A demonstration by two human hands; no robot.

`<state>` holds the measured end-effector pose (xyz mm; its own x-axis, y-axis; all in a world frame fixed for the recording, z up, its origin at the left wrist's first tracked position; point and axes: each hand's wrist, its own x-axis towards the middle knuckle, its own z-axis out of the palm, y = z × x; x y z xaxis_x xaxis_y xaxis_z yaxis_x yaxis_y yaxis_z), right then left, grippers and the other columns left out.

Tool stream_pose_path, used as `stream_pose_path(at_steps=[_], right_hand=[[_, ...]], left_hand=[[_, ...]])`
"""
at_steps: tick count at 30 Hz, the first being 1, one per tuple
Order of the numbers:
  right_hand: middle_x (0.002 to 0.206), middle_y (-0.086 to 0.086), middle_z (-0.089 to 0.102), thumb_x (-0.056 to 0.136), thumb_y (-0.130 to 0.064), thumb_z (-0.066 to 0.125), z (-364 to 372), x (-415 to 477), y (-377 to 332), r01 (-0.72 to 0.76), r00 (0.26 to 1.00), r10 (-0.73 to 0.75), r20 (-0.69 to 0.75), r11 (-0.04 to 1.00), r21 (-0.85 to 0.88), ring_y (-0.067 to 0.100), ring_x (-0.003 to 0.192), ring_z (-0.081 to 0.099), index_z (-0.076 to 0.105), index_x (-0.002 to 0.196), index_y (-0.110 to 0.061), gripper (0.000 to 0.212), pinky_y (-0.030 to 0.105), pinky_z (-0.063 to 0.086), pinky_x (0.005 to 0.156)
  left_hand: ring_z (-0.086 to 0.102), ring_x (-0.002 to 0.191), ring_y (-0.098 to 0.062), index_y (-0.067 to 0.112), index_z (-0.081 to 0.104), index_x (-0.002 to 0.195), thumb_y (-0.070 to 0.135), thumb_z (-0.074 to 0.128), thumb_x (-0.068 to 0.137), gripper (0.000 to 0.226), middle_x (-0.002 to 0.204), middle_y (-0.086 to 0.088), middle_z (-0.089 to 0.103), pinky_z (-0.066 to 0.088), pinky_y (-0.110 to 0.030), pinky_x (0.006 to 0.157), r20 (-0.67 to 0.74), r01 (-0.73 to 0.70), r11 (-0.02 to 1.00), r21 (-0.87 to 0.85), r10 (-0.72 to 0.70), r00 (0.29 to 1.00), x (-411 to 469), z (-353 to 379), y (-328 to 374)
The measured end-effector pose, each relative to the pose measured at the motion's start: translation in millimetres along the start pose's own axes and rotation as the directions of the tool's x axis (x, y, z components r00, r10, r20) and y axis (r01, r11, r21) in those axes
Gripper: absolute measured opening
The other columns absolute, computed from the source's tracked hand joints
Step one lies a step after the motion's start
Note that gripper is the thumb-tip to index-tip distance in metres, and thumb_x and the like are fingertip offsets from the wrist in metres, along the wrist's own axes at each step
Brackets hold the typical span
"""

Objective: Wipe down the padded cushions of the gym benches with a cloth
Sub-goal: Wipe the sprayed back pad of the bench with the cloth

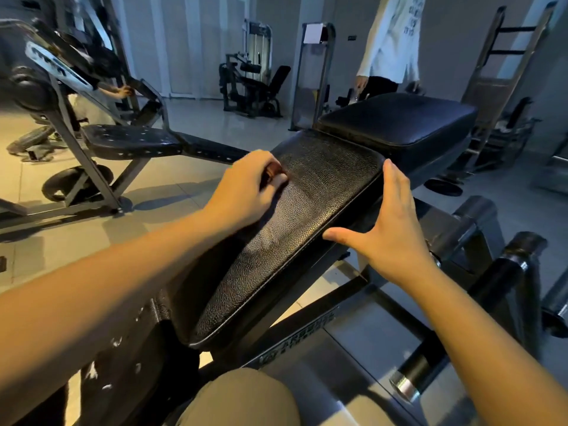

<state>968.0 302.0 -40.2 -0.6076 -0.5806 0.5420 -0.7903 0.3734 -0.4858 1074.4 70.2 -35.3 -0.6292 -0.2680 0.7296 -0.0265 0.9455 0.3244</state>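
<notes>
Khaki-clad knee [242,398] at bottom edge, nearest the lens. Long black cushion [307,216], pebbled leather, runs away from the knee, tilted up on a dark steel frame [310,330]. Square black cushion [399,121] sits just beyond its far end, nearly touching. Second bench with perforated seat [132,141] stands well apart at left on the tiled floor [172,192]. A person in a white top [390,41] stands behind the square cushion. Right hand [390,222] lies flat against the long cushion's right edge, fingers straight and together, thumb spread onto the rim. Left hand [246,189] rests on the cushion's upper left, fingers curled around a small brownish wad [272,173]; too small to tell whether it is cloth.
</notes>
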Motion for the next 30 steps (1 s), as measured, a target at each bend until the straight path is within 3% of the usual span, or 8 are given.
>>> stream_pose_path(at_steps=[3,9,14,15,20,22,26,30], right_hand=[[0.169,-0.006,0.004,0.051,-0.083,0.065,-0.5,-0.3,0.1,-0.002,1.000,0.002,0.001,1.000,-0.001,0.018,0.156,0.007,-0.001,0.163,-0.021,0.144,0.046,0.021,0.126],[0.168,-0.005,0.006,0.052,-0.081,0.069,0.1,0.8,0.6,0.001,1.000,-0.002,-0.014,1.000,-0.026,0.018,0.155,0.008,0.000,0.163,-0.021,0.144,0.049,0.022,0.125],[0.169,-0.005,0.005,0.055,-0.080,0.069,-0.6,-0.2,0.3,0.009,1.000,-0.009,-0.004,1.000,-0.021,0.019,0.155,0.008,-0.001,0.163,-0.020,0.142,0.049,0.023,0.125],[0.169,-0.006,0.005,0.055,-0.080,0.069,-0.8,-0.5,0.4,0.007,1.000,-0.007,-0.003,1.000,-0.023,0.018,0.155,0.008,-0.001,0.163,-0.020,0.142,0.049,0.023,0.125],[0.168,-0.007,0.004,0.053,-0.083,0.066,-2.0,1.1,-0.1,0.013,1.000,-0.013,-0.003,0.999,-0.040,0.018,0.155,0.007,-0.003,0.162,-0.023,0.143,0.051,0.023,0.125],[0.168,-0.007,0.004,0.052,-0.084,0.065,-1.6,1.3,0.2,0.012,1.000,-0.012,0.002,0.999,-0.037,0.019,0.155,0.007,-0.003,0.162,-0.023,0.143,0.052,0.023,0.125],[0.168,-0.007,0.002,0.054,-0.084,0.064,-2.3,-0.3,-0.3,0.019,1.000,-0.019,0.011,0.999,-0.035,0.018,0.156,0.005,-0.004,0.162,-0.022,0.143,0.049,0.021,0.126],[0.168,-0.008,0.002,0.054,-0.085,0.063,-3.0,-0.5,0.7,0.014,1.000,-0.014,0.004,0.999,-0.038,0.017,0.156,0.006,-0.004,0.162,-0.022,0.142,0.050,0.021,0.126]], left_hand=[[0.059,0.097,-0.032,0.010,0.062,0.101,0.029,0.066,0.097,0.020,0.100,-0.008,0.064,0.040,-0.035,0.078,-0.047,0.185,0.982,0.043,-0.183,0.982,22.7,4.7,-12.3],[0.056,0.089,-0.016,0.012,0.063,0.104,0.031,0.064,0.096,0.021,0.097,0.000,0.062,0.042,-0.027,0.077,0.096,-0.261,0.953,-0.155,0.278,0.956,-12.5,1.2,56.0],[0.058,0.097,-0.033,0.008,0.060,0.104,0.034,0.063,0.098,0.027,0.102,-0.010,0.064,0.032,-0.033,0.075,-0.057,0.190,0.982,0.022,-0.188,0.980,48.4,15.3,-0.7],[0.058,0.097,-0.033,0.009,0.060,0.103,0.034,0.064,0.098,0.026,0.101,-0.009,0.063,0.031,-0.033,0.074,-0.068,0.204,0.978,0.031,-0.202,0.977,51.1,19.3,2.1],[0.055,0.086,-0.016,0.013,0.063,0.099,0.033,0.066,0.096,0.020,0.092,0.003,0.061,0.039,-0.029,0.073,0.044,-0.167,0.976,-0.138,0.175,0.984,27.1,17.8,58.0],[0.058,0.088,-0.022,0.013,0.063,0.100,0.037,0.064,0.097,0.024,0.093,0.000,0.064,0.043,-0.035,0.075,0.026,-0.150,0.984,-0.099,0.153,0.988,37.0,20.3,47.9],[0.058,0.100,-0.032,0.010,0.060,0.105,0.036,0.063,0.099,0.027,0.104,-0.009,0.065,0.033,-0.033,0.075,-0.059,0.127,0.991,0.040,-0.125,0.990,64.8,23.4,21.9],[0.058,0.090,-0.021,0.012,0.063,0.100,0.034,0.065,0.097,0.023,0.094,0.001,0.063,0.037,-0.031,0.074,0.026,-0.161,0.982,-0.101,0.165,0.986,38.9,20.6,61.8]])
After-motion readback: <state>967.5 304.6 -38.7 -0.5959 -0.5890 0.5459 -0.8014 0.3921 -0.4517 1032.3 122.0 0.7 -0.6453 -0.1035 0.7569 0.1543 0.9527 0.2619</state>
